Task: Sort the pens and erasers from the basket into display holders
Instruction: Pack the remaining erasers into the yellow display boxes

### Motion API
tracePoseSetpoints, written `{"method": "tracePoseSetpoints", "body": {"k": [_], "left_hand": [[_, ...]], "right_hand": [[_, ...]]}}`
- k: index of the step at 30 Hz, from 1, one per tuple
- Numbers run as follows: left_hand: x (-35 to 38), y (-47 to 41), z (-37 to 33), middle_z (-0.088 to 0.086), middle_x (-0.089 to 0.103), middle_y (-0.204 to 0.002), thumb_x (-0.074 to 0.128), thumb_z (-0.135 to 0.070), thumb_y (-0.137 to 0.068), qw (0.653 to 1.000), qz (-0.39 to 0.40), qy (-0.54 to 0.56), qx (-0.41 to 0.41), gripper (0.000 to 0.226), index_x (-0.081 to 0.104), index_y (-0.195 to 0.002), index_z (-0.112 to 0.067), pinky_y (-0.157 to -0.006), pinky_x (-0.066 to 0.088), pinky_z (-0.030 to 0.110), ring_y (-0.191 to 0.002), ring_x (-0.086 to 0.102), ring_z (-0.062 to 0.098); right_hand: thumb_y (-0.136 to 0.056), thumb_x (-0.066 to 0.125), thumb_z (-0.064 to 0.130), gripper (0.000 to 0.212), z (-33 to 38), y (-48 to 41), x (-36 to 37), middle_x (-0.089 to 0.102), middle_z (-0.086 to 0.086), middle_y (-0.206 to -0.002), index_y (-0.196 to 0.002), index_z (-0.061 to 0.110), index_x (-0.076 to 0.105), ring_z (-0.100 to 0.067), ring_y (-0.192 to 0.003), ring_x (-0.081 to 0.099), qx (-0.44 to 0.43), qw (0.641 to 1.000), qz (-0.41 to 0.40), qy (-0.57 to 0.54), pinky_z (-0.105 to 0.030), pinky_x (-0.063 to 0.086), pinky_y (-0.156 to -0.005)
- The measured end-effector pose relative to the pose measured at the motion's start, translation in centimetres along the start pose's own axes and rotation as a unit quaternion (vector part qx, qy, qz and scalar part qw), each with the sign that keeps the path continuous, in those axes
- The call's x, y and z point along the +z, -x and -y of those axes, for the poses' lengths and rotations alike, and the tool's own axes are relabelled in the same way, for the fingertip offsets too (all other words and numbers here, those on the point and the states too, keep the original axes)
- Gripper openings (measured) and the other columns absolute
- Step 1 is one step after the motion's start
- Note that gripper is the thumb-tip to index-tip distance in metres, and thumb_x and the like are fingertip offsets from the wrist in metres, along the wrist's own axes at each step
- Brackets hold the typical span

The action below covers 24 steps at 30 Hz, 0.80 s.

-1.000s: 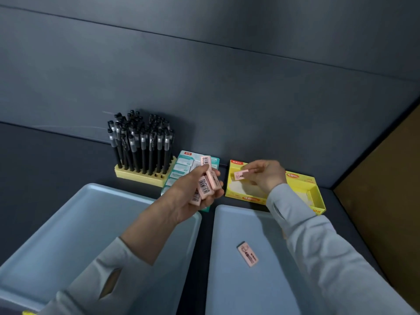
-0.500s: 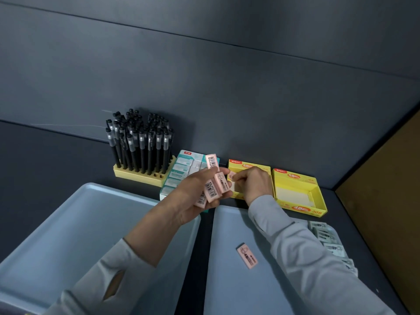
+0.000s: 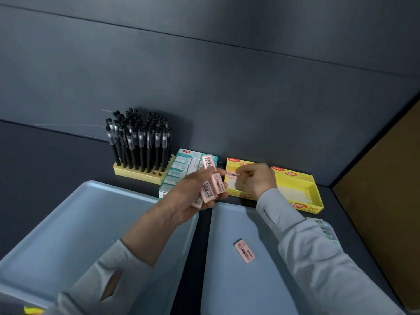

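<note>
Right hand (image 3: 256,181) pinches single pink eraser (image 3: 232,174), long axis left-right, over left yellow box (image 3: 236,161), far side. Left hand (image 3: 188,198), just left, grips stack of pink erasers (image 3: 210,188). Loose eraser (image 3: 244,251) lies near, in right tray (image 3: 227,287), closer to right hand.
</note>
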<state>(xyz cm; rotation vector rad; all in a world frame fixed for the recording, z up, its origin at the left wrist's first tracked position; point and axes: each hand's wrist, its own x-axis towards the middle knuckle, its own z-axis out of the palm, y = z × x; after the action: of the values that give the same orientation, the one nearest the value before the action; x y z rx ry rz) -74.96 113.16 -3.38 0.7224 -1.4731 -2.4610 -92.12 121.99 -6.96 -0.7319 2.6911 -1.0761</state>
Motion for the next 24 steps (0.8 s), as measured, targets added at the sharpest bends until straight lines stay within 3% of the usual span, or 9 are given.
{"method": "tracePoseSetpoints", "body": {"k": [2,4,6,9,11,14,19,24], "left_hand": [[0.1,-0.1,0.2,0.010,0.067,-0.079,0.047,-0.033,-0.100,0.999,0.014,-0.031,-0.004,0.027,0.067,-0.097,-0.015,-0.042,0.042,0.020,-0.065,0.066,0.019],[0.4,-0.2,0.3,0.009,0.065,-0.077,0.045,-0.035,-0.100,0.997,0.033,-0.066,-0.008,0.027,0.063,-0.096,-0.015,-0.041,0.040,0.021,-0.062,0.064,0.018],[0.9,-0.2,0.5,0.005,0.066,-0.073,0.045,-0.037,-0.100,0.992,0.051,-0.111,-0.009,0.028,0.061,-0.100,-0.015,-0.041,0.040,0.020,-0.062,0.064,0.016],[1.3,-0.2,0.7,0.002,0.063,-0.071,0.048,-0.047,-0.096,0.991,0.057,-0.123,-0.017,0.037,0.061,-0.102,-0.013,-0.041,0.038,0.020,-0.060,0.060,0.014],[1.0,-0.3,0.9,0.004,0.061,-0.073,0.050,-0.052,-0.092,0.994,0.046,-0.091,-0.033,0.041,0.061,-0.100,-0.013,-0.040,0.038,0.020,-0.059,0.058,0.014],[0.4,-0.5,0.8,0.006,0.060,-0.073,0.051,-0.051,-0.093,0.997,0.024,-0.017,-0.067,0.038,0.061,-0.092,-0.015,-0.037,0.037,0.018,-0.057,0.056,0.015],[0.4,-0.3,0.4,0.009,0.061,-0.075,0.054,-0.045,-0.093,0.993,0.004,0.087,-0.080,0.033,0.064,-0.090,-0.014,-0.038,0.043,0.018,-0.059,0.060,0.017],[0.0,-0.1,0.3,0.011,0.065,-0.084,0.055,-0.025,-0.095,0.990,0.026,0.106,-0.086,0.018,0.064,-0.104,-0.013,-0.045,0.049,0.020,-0.068,0.063,0.020]], "right_hand": [[-0.091,0.062,0.009,0.016,1.7,0.7,-1.5,0.067,0.000,-0.073,-0.084,0.017,0.074,-0.017,-0.068,0.063,-0.022,0.986,0.031,-0.163,-0.036,0.056,-0.080],[-0.095,0.060,0.016,0.015,3.5,1.8,-2.8,0.063,-0.003,-0.071,-0.093,0.008,0.073,-0.015,-0.061,0.054,-0.038,0.945,0.131,-0.298,-0.029,0.053,-0.061],[-0.093,0.063,0.016,0.021,4.5,2.6,-3.6,0.061,-0.006,-0.070,-0.101,0.000,0.071,-0.012,-0.055,0.049,-0.067,0.930,0.214,-0.291,-0.020,0.040,-0.051],[-0.088,0.065,0.001,0.010,4.3,2.6,-4.0,0.059,-0.007,-0.061,-0.096,-0.004,0.068,-0.008,-0.045,0.047,-0.078,0.916,0.221,-0.325,-0.016,0.035,-0.043],[-0.088,0.062,-0.004,0.008,3.4,2.3,-4.5,0.064,-0.005,-0.065,-0.091,0.002,0.066,-0.008,-0.051,0.058,-0.037,0.891,0.197,-0.407,-0.015,0.045,-0.046],[-0.089,0.055,-0.010,0.017,1.5,1.7,-4.9,0.073,-0.007,-0.081,-0.087,0.004,0.064,-0.013,-0.074,0.069,0.001,0.860,0.193,-0.473,-0.018,0.056,-0.067],[-0.084,0.045,-0.026,0.040,-0.5,1.3,-4.8,0.075,0.000,-0.093,-0.092,0.011,0.059,-0.011,-0.085,0.069,-0.023,0.874,0.196,-0.444,-0.018,0.053,-0.072],[-0.084,0.054,-0.021,0.039,-1.5,0.8,-4.4,0.074,0.001,-0.090,-0.102,0.012,0.066,-0.010,-0.084,0.068,-0.034,0.904,0.178,-0.387,-0.018,0.054,-0.078]]}}
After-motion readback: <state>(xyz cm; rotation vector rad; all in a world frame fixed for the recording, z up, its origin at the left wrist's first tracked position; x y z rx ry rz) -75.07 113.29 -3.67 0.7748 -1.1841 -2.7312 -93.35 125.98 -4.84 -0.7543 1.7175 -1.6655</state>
